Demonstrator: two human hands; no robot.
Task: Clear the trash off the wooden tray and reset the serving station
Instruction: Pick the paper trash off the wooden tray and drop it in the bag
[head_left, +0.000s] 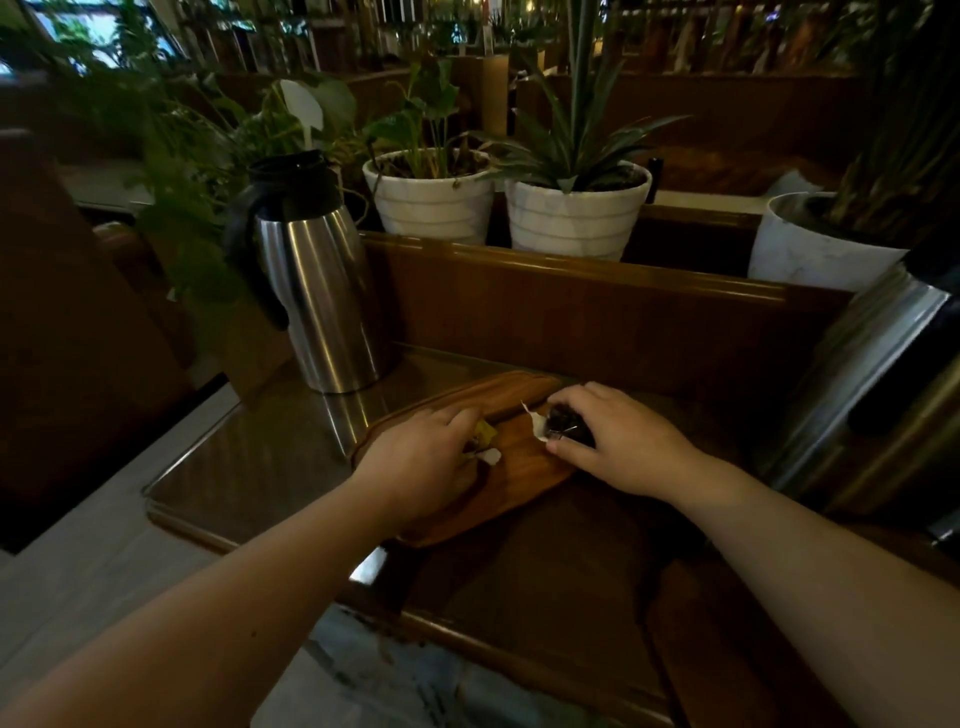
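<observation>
An oval wooden tray (511, 467) lies on the dark counter in front of me. My left hand (421, 460) rests over its left part, fingers curled on small scraps: a yellow wrapper (484, 431) and a white bit of paper (491, 456). My right hand (618, 441) covers the tray's right end, fingers closed around a dark crumpled lump (563, 420) with a white paper piece (537, 423) sticking out to its left. How much of each scrap sits under my palms is hidden.
A steel thermos jug (317, 291) with a black lid stands at the back left of the counter. Another steel jug (872, 374) leans in at the right edge. White plant pots (434, 202) (574, 218) (815, 249) sit on the ledge behind a wooden rail.
</observation>
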